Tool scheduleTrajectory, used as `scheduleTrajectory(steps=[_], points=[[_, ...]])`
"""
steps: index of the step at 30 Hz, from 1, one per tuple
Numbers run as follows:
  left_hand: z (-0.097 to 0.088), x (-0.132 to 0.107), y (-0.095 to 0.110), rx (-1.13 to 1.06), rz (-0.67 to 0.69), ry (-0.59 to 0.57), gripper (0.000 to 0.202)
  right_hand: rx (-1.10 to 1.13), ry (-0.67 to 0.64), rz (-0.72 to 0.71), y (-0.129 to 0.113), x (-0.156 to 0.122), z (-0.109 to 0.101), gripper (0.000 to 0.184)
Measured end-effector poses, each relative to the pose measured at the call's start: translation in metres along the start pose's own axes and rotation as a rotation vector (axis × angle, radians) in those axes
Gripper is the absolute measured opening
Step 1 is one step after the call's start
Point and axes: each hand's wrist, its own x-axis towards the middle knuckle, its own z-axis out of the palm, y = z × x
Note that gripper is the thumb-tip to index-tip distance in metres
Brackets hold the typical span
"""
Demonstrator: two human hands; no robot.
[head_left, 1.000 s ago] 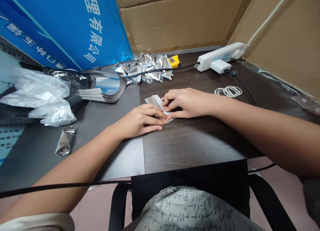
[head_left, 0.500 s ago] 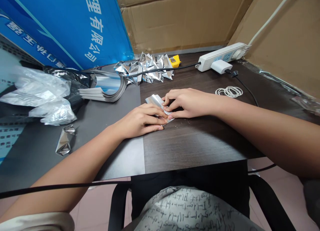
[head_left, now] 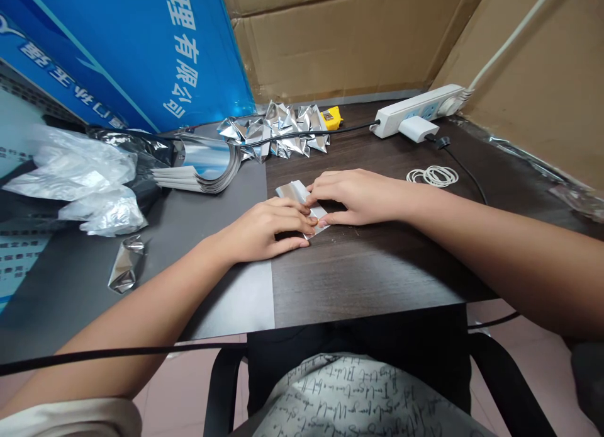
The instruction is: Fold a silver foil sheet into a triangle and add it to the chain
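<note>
A small silver foil sheet [head_left: 292, 192] lies flat on the dark wooden table [head_left: 358, 267], partly folded. My left hand [head_left: 264, 230] presses on its near edge with the fingers bent. My right hand [head_left: 358, 194] pinches and presses the foil's right side, fingertips meeting those of the left hand. Most of the foil is hidden under both hands.
A pile of folded foil pieces [head_left: 278, 131] lies at the back, next to a yellow object [head_left: 331, 116]. A stack of foil sheets [head_left: 202, 166], crumpled plastic [head_left: 80, 185] and one loose foil piece [head_left: 123, 272] are on the left. Right: power strip [head_left: 419, 106], rubber bands [head_left: 433, 175].
Both hands stay on the foil sheet; the fingers shift slightly as they press it. The view has drifted a little.
</note>
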Motion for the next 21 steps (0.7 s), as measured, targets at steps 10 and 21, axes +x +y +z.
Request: scheduleTrajectory(steps=[10, 21], points=[[-0.006, 0.001, 0.006, -0.022, -0.025, -0.031, 0.018, -0.067, -0.053, 0.055, -0.011, 0.001, -0.001, 0.024], [-0.012, -0.002, 0.007, 0.083, -0.059, -0.054, 0.022, -0.124, -0.031, 0.1, -0.023, 0.003, 0.002, 0.028]])
